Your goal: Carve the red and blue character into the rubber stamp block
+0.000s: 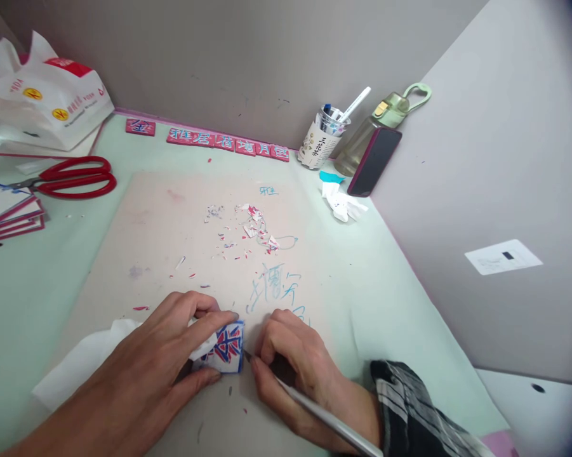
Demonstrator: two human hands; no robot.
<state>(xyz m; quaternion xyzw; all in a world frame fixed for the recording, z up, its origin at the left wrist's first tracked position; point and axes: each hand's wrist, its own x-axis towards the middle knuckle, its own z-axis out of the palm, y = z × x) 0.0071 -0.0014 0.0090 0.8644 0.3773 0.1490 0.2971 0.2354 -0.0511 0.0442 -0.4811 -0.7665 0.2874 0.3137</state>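
My left hand [171,355] pins a small white block [229,346] to the brown board, thumb and fingers at its near and far edges. A character in blue and red covers the block's top, partly hidden by my fingers and a bit of white tissue. In my right hand [298,368] is a slim silver craft knife [328,419], held like a pen. Its tip meets or nearly meets the block's right edge. More white tissue [93,355] lies under and beside my left hand.
Shavings [254,219] litter the board [152,241]. Carved red blocks [228,143] line the back wall. Red-handled scissors [76,178], stacked cards [12,219] and a white bag [52,95] are at left. A pen jar [319,143], bottle [362,143], phone [375,162] and crumpled tissue [340,202] stand back right.
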